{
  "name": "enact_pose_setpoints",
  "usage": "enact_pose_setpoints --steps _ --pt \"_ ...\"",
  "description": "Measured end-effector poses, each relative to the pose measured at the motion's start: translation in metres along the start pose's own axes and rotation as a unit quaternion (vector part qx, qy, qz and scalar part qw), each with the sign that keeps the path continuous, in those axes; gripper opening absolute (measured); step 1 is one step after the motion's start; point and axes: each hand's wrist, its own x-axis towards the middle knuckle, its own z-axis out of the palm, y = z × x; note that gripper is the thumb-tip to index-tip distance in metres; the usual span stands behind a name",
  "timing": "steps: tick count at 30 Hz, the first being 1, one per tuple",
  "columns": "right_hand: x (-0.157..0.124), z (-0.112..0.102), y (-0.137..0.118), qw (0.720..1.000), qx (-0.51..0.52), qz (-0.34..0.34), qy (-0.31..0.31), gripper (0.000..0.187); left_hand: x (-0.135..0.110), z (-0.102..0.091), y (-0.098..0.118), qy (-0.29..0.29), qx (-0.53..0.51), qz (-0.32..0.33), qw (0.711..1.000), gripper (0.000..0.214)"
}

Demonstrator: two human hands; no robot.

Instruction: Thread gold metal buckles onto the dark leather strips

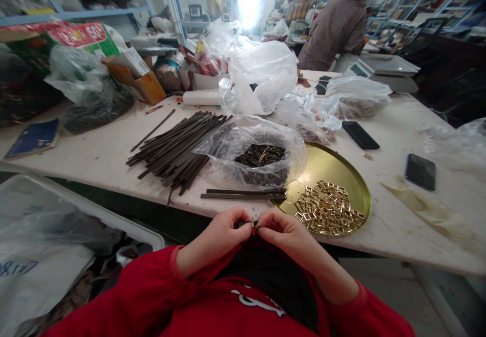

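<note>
My left hand (230, 229) and my right hand (281, 232) meet at the table's front edge, both pinched closed. Between their fingertips is a small gold-coloured buckle (253, 226). Dark strap material shows at the fingers, but most of it is hidden. Just beyond my hands, a few dark straps (239, 194) lie side by side, their right ends by the tray. Many loose gold buckles (328, 208) are heaped on a round golden tray (341, 167) to the right. An open clear plastic bag (292, 142) holds small dark pieces (261, 161).
A pile of long dark straps (178, 150) lies left of the bag. Two phones (360, 134) and a yellowish cloth strip (429, 208) are at right. White plastic bags (264, 74), a scale (387, 69) and a blue booklet (33, 137) stand farther out. Another person (334, 31) leans beyond the table.
</note>
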Motion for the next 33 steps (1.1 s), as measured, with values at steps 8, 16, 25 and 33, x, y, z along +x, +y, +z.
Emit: enact_pose_setpoints --steps 8,16,25,33 --pt "0.001 0.011 0.010 0.992 -0.065 -0.021 0.106 0.018 -0.002 0.001 0.006 0.018 0.094 0.038 0.995 0.008" --pt "-0.002 0.013 0.012 0.964 -0.183 -0.104 0.161 0.009 -0.005 0.009 0.014 0.005 0.058 0.031 0.998 0.010" --pt "-0.010 0.020 0.013 0.888 -0.312 -0.252 0.225 0.004 -0.004 0.010 0.012 0.017 0.007 0.037 0.999 0.017" --pt "-0.015 0.028 0.022 0.850 -0.355 -0.313 0.231 0.020 -0.006 0.010 0.012 0.023 0.006 0.021 0.999 0.020"
